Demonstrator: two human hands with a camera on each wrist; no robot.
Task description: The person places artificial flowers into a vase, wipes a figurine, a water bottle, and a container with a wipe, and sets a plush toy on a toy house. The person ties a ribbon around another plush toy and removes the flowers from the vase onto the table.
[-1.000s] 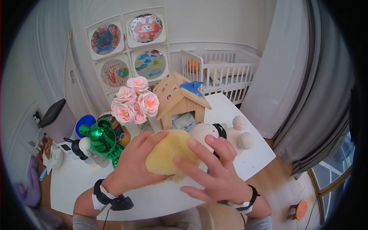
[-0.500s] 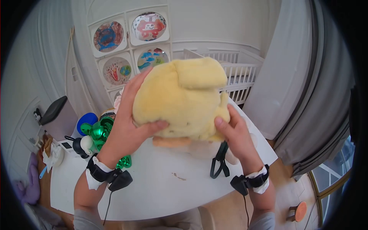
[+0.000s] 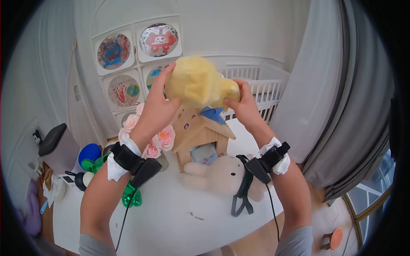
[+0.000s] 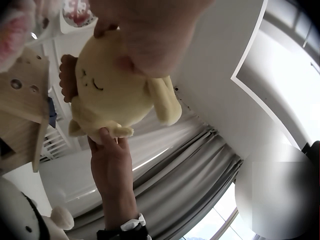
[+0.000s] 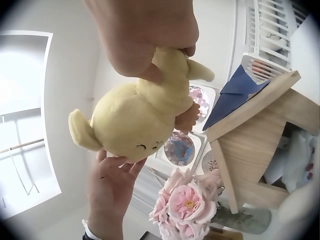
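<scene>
A yellow plush toy [image 3: 192,83] with a small stitched smiling face and floppy ears is held up in the air, overlapping the wooden toy house's roof in the head view. My left hand [image 3: 160,113] grips its round head from the left. On the other side, my right hand [image 3: 247,109] pinches the smaller body between thumb and fingers. A brown scalloped piece [image 4: 68,78] sticks out along the toy's front. Under it stands the wooden toy house [image 3: 188,143] with a blue piece [image 3: 213,114] on its roof. A cream bunny plush [image 3: 220,175] lies before the house.
A black strap [image 3: 243,194] hangs across the bunny's head onto the white table [image 3: 171,226]. Pink roses [image 3: 164,138] in a vase stand left of the house. Beside my left forearm is a shiny green figure [image 3: 131,197]. A white crib [image 3: 267,91] stands behind.
The yellow plush toy has gone up from low over the table, then away from me toward the house roof. My right hand, its fingers spread earlier, now grips the toy's body.
</scene>
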